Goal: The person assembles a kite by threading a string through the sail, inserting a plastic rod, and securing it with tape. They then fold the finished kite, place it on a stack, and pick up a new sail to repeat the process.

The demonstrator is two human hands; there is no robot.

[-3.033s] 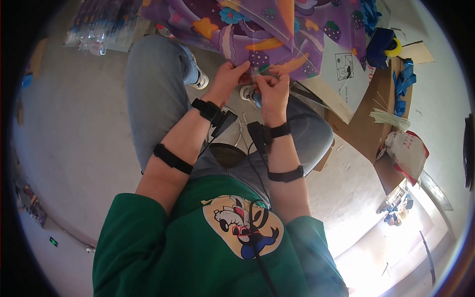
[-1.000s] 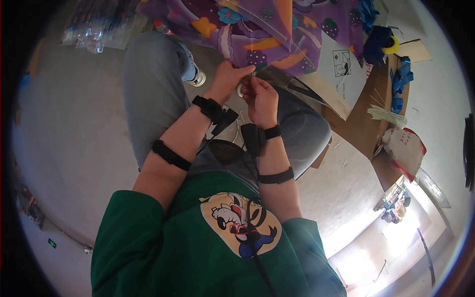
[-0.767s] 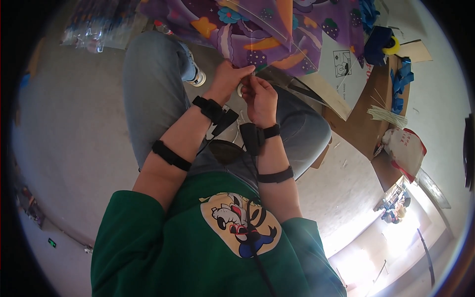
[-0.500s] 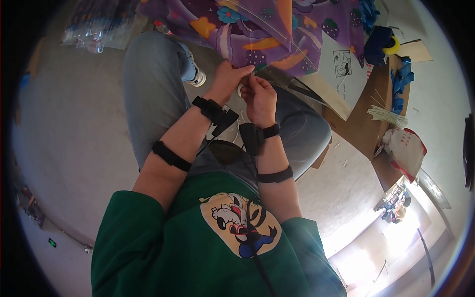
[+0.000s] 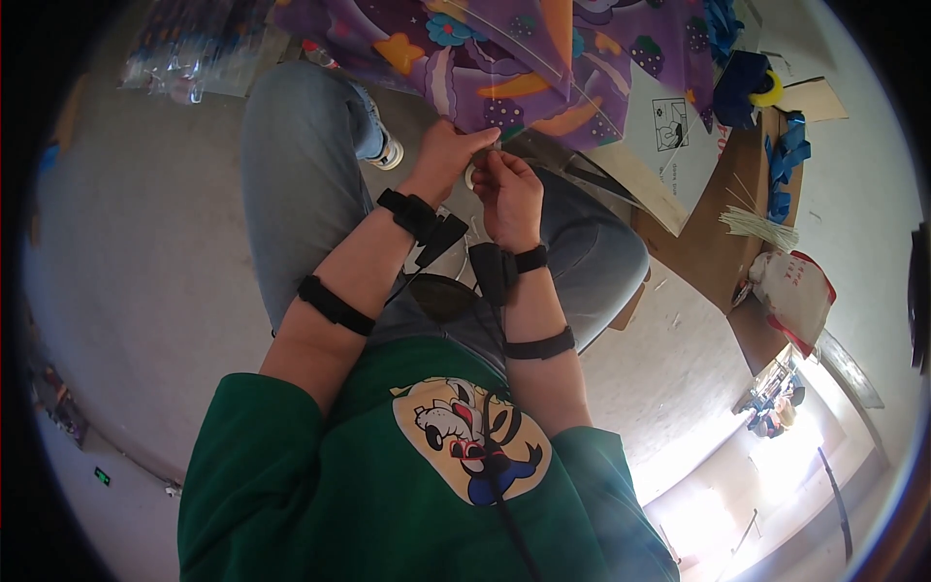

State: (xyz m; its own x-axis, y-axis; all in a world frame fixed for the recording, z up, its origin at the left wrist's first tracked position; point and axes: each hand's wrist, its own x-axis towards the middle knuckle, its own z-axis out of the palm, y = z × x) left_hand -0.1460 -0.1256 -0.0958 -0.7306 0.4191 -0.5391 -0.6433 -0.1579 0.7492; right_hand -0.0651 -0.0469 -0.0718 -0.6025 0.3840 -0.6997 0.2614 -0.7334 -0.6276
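Purple printed fabric [image 5: 524,58], crossed by thin pale rods like a kite, spreads over the surface in front of me. Its near edge hangs by my fingers. My left hand [image 5: 448,158] is closed at that edge, with the thumb stretched toward the right fingertips. My right hand [image 5: 511,197] sits just below and to the right, thumb and fingers pinched together. A small pale bit shows between the two hands' fingertips; its kind is too small to tell. A pale ring-like thing [image 5: 470,177] shows partly behind the right fingers.
At right stand a blue tape dispenser [image 5: 742,92] with yellow tape, blue ribbon [image 5: 788,160], a bundle of thin white sticks [image 5: 761,229], cardboard [image 5: 713,262] and a white-and-red bag [image 5: 797,291]. Clear plastic packages [image 5: 184,58] lie far left. My knees flank the hands.
My right fingertips have drawn back slightly from the left thumb, so a little more of the small pale bit shows. The fabric and left hand have stayed in place.
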